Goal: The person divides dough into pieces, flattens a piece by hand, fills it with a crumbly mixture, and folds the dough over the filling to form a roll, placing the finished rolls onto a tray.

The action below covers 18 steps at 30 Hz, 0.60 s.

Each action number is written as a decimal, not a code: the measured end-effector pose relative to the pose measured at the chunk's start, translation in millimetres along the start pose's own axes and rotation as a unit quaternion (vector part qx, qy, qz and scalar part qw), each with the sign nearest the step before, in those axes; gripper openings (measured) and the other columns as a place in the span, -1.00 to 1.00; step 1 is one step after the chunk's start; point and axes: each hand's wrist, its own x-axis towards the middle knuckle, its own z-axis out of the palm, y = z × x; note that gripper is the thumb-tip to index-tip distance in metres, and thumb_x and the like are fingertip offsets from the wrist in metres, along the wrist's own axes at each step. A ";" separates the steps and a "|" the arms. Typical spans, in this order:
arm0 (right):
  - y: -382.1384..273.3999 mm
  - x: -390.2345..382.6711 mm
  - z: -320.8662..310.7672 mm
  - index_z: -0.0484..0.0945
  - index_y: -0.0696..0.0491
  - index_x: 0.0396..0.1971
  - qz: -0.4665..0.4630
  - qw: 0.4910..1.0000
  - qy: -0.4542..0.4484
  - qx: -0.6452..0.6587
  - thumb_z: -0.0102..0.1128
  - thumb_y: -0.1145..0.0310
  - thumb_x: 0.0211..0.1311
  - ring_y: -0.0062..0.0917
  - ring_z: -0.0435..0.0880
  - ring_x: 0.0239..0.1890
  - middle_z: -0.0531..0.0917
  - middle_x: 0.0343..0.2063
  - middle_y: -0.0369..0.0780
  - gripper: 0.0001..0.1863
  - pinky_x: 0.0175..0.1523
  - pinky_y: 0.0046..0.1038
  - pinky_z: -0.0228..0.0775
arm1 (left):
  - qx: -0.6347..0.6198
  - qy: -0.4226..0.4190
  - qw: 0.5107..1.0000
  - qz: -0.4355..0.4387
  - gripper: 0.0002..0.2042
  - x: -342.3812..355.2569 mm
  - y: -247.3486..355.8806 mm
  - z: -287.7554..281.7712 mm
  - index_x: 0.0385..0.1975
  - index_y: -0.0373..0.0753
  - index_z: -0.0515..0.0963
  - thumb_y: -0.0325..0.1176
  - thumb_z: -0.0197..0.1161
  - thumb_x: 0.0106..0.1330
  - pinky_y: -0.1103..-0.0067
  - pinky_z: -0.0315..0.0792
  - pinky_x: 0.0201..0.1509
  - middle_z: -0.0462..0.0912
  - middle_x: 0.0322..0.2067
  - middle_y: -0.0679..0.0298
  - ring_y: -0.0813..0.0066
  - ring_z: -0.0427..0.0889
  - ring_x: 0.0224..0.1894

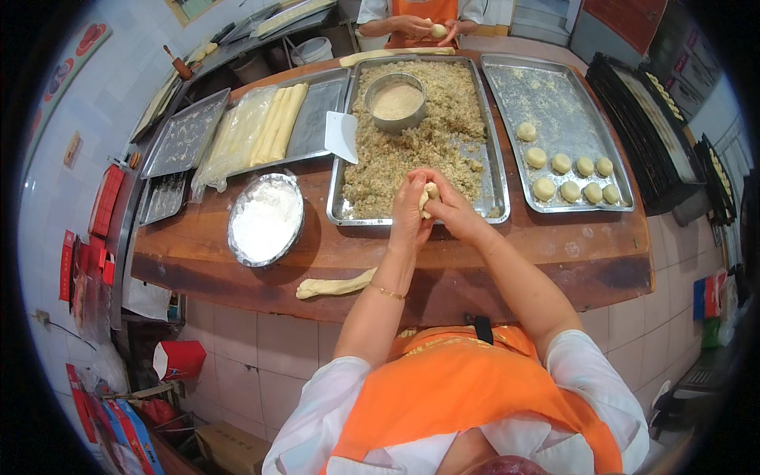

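Note:
Over the near edge of a metal tray [336, 198] of crumbly brownish filling [380, 178], my two hands meet around a small piece of dough [428, 198]. My left hand [409, 204] cups it from the left, fingers wrapped round it. From the other side my right hand [451, 207] presses on it with bent fingers. Part of the dough shows between the hands; the rest is hidden. A strip of dough [332, 286] lies on the wooden table [554, 253] by my left forearm. Inside the filling tray stands a round metal container [396, 123] with pale crumbs.
Left of the filling are a bowl of white flour [267, 220], a white scraper [341, 136] and a tray with long dough rolls [281, 119] partly under plastic. At right, a tray [546, 87] holds several round dough balls [544, 188]. Across the table a person [427, 24] holds a dough ball.

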 end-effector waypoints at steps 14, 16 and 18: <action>-20.7 -8.6 -1.1 0.49 0.08 0.14 -0.243 0.907 0.058 -0.340 0.21 0.09 0.36 -0.18 0.51 0.26 0.64 0.10 -0.15 -0.51 0.37 -0.22 0.26 | -0.065 0.012 0.996 -0.063 -0.55 -25.8 -1.1 22.0 0.25 -0.12 0.31 0.06 -0.20 0.61 0.55 0.53 -0.07 0.52 0.01 0.32 0.54 0.58 0.00; -20.5 -10.3 -0.1 0.48 0.10 0.17 -0.245 0.895 0.084 -0.363 0.16 0.13 0.40 -0.21 0.55 0.23 0.68 0.04 -0.15 -0.53 0.36 -0.24 0.27 | -0.085 -0.006 0.995 -0.047 -0.54 -30.9 -5.1 23.9 0.26 -0.12 0.30 0.06 -0.22 0.62 0.52 0.55 0.01 0.50 0.06 0.32 0.49 0.57 0.05; -26.1 -14.1 6.2 0.49 0.10 0.18 -0.227 0.925 0.111 -0.285 0.14 0.18 0.41 -0.22 0.59 0.16 0.70 -0.02 -0.14 -0.55 0.34 -0.26 0.29 | -0.109 -0.090 0.990 -0.023 -0.53 -34.1 -3.6 20.9 0.28 -0.11 0.28 0.07 -0.23 0.61 0.49 0.57 0.07 0.49 0.10 0.33 0.46 0.56 0.11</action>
